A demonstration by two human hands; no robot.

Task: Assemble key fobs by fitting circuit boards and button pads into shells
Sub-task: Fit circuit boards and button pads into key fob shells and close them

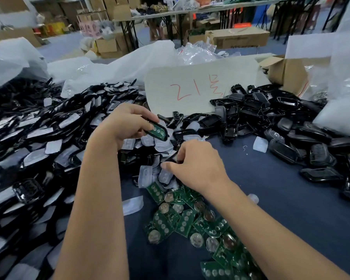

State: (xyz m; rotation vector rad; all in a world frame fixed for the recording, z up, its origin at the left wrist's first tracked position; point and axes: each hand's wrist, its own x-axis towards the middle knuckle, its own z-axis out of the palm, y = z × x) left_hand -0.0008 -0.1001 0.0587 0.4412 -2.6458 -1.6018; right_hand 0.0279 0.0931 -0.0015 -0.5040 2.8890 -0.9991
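My left hand (125, 123) grips a black key fob shell (157, 131) with a green circuit board seated in it, held above the table's middle. My right hand (196, 163) reaches into the loose heap below it, fingertips pinching a clear button pad (166, 175); a black piece shows under its fingers. Green circuit boards (190, 219) with round coin cells lie scattered in front of me. More clear button pads (162, 144) sit between my hands.
A large heap of black shells with pads (38, 150) fills the left side. Empty black shells (291, 126) pile up at the right. A white card with red writing (198, 87) stands behind, with plastic bags (113, 67) and a cardboard box (287, 71). Blue cloth (271, 199) covers the table.
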